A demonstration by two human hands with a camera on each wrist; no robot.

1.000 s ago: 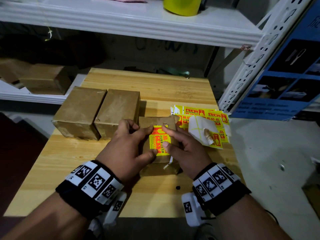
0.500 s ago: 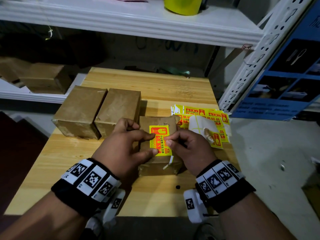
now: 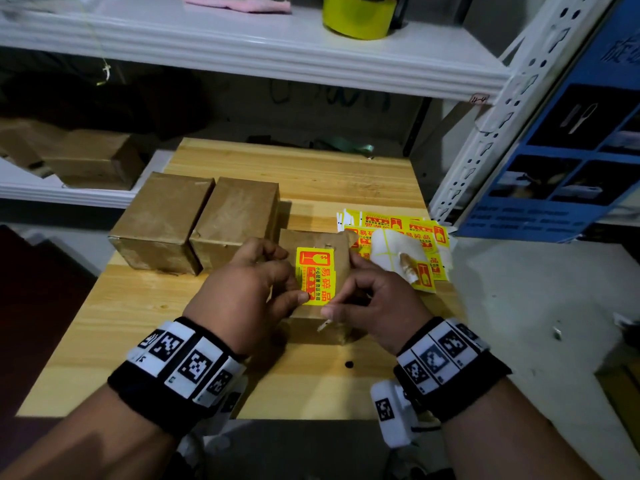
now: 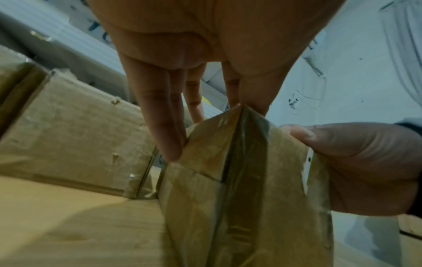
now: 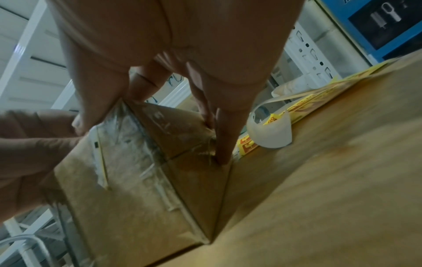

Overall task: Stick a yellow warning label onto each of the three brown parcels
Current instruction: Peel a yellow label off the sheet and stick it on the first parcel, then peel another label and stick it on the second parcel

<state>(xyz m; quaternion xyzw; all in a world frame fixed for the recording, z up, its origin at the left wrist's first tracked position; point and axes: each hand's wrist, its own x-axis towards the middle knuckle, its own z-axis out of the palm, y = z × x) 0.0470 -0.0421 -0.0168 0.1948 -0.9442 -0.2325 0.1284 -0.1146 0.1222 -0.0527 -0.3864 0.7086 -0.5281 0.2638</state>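
Observation:
Three brown parcels stand on the wooden table. Two bare ones, the left parcel and the middle parcel, sit side by side. The near parcel carries a yellow warning label on its top. My left hand grips its left side, thumb on the label's near left corner. My right hand grips its right side, thumb at the label's near edge. A white strip hangs over the parcel's near face.
Sheets of yellow labels lie right of the near parcel, with curled white backing paper on them. A white shelf with a yellow tape roll hangs above. Another brown box sits on a low shelf at the left.
My right fingers slid off the label's face toward its near edge and the parcel's right side. The label's far half now shows uncovered and flat. The left thumb stayed at the corner.

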